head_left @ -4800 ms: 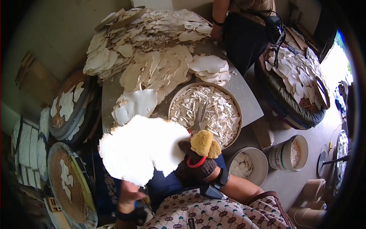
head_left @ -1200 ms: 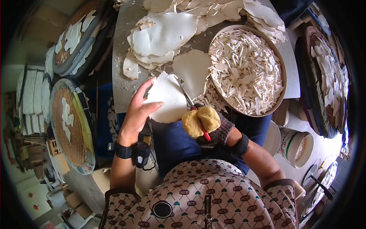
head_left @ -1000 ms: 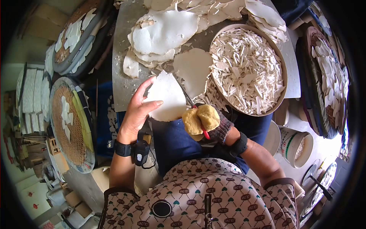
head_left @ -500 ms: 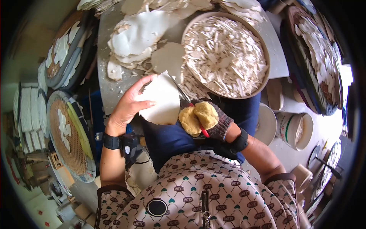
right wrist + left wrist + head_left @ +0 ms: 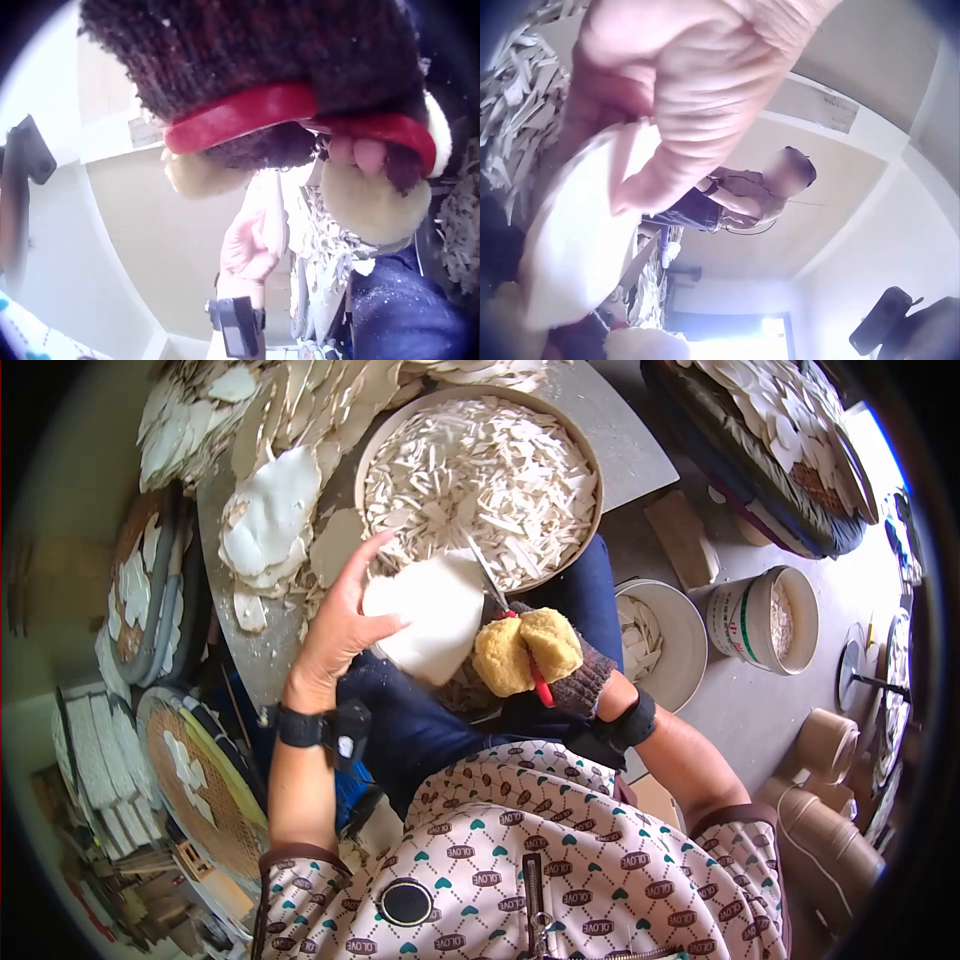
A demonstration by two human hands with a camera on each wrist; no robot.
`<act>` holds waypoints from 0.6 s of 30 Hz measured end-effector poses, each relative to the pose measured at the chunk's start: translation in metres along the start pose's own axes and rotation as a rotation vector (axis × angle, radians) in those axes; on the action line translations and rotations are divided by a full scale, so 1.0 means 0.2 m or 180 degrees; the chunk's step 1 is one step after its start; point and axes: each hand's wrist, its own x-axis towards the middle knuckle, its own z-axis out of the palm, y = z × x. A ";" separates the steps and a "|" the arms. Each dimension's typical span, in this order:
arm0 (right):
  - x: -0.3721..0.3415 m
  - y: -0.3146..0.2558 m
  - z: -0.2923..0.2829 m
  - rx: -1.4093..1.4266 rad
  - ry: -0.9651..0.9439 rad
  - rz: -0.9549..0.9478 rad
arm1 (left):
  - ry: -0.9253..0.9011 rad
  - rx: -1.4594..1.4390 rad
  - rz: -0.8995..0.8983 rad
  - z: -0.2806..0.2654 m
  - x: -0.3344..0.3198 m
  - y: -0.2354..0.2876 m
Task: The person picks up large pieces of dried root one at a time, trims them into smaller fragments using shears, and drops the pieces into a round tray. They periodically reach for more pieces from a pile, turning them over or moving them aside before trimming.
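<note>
Left grip (image 5: 340, 625) pinches white sheet (image 5: 428, 618), right grip (image 5: 581, 680) holds scissors (image 5: 489, 574); cutting seems midway, strips (image 5: 535, 470) heaped, larger slabs (image 5: 270, 510) remaining.

Badges (image 5: 572, 897) on the patterned garment (image 5: 470, 890) end in "LOVE"; their first letters are unclear. The white bucket (image 5: 726, 610) bears illegible print (image 5: 742, 625).

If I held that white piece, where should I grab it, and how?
Probably by the left edge, from the left, with your thumb on top and fingers beneath. The white piece is thin and broad, which suits a pinch, and the scissors in the right hand are beside its right edge. The left hand holds it there.
</note>
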 end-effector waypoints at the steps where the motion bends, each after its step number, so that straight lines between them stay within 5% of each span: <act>1: -0.01 -0.02 -0.01 -0.0010 -0.0004 0.0012 | 0.0303 -0.0181 0.0148 0.02 0.01 -0.03; 5: -0.03 -0.06 0.03 -0.1346 0.0170 0.0002 | 0.1870 -0.0513 0.1042 0.13 0.05 -0.16; 6: -0.03 -0.03 0.04 -0.0663 0.0321 0.0070 | 0.2127 -0.0374 0.1200 0.16 0.05 -0.20; 9: -0.03 0.03 0.03 -0.0817 0.0412 -0.0155 | 0.1989 0.0436 0.1735 0.20 0.03 -0.24; 14: -0.04 0.06 0.02 -0.1734 0.0281 -0.0178 | 0.1446 -0.0292 0.0984 0.15 0.02 -0.16; 18: -0.02 0.02 0.05 -0.1190 0.0437 0.0220 | 0.1419 -0.0320 0.0762 0.10 0.04 -0.16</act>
